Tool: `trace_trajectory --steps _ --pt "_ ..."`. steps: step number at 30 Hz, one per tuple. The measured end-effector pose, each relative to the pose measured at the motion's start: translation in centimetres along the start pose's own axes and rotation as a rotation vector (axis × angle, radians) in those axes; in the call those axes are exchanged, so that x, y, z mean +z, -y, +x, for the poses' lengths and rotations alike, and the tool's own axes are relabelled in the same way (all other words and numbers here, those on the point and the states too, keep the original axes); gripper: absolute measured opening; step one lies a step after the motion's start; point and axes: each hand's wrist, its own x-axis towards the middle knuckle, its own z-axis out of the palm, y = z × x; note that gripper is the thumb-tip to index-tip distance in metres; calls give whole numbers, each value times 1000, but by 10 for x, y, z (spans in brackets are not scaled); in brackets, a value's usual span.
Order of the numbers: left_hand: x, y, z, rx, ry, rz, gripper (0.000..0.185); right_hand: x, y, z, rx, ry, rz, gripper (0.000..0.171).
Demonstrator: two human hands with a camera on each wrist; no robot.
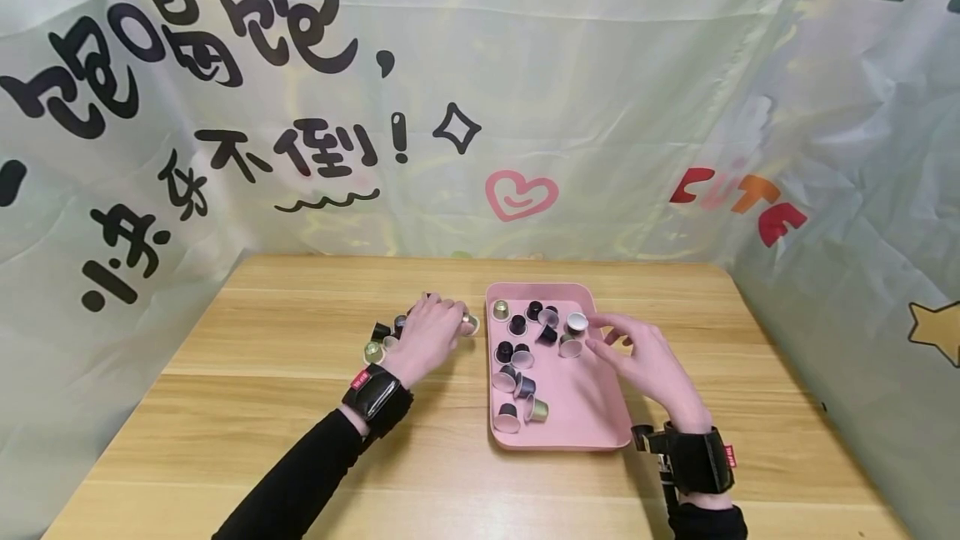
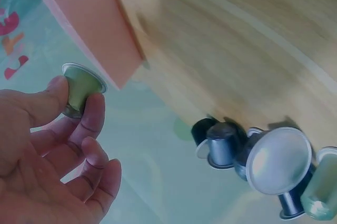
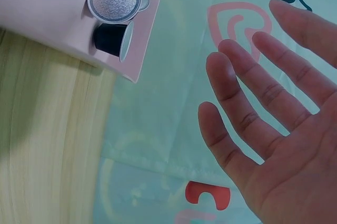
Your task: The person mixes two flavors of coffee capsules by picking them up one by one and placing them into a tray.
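A pink tray (image 1: 592, 419) lies on the wooden table (image 1: 285, 407) with several coffee capsules (image 1: 517, 354) in it. More capsules (image 1: 378, 340) sit loose on the table left of the tray. My left hand (image 1: 432, 332) hovers over that pile and pinches a green-gold capsule (image 2: 80, 88) between thumb and fingers, near the tray's corner (image 2: 118, 71). My right hand (image 1: 637, 357) hangs over the tray's right side with fingers spread (image 3: 247, 124) and nothing in it, close to a silver-topped capsule (image 1: 576, 322).
A printed fabric backdrop (image 1: 480, 107) closes off the back and both sides of the table. Bare wood stretches along the front and to the far left of the capsule pile (image 2: 263, 155).
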Motion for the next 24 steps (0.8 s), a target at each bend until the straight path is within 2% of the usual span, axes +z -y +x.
trace_trajectory --steps 7,11,24 --pt "-7 -9 -2 53 -57 -19 27 0 0 0 1 -3 -7 33" --pt "-9 -15 -3 80 -56 -33 24 -1 0 0 0 -6 -13 32" --pt "-13 -43 -3 143 47 -119 24 -1 0 -1 7 -4 -13 32"
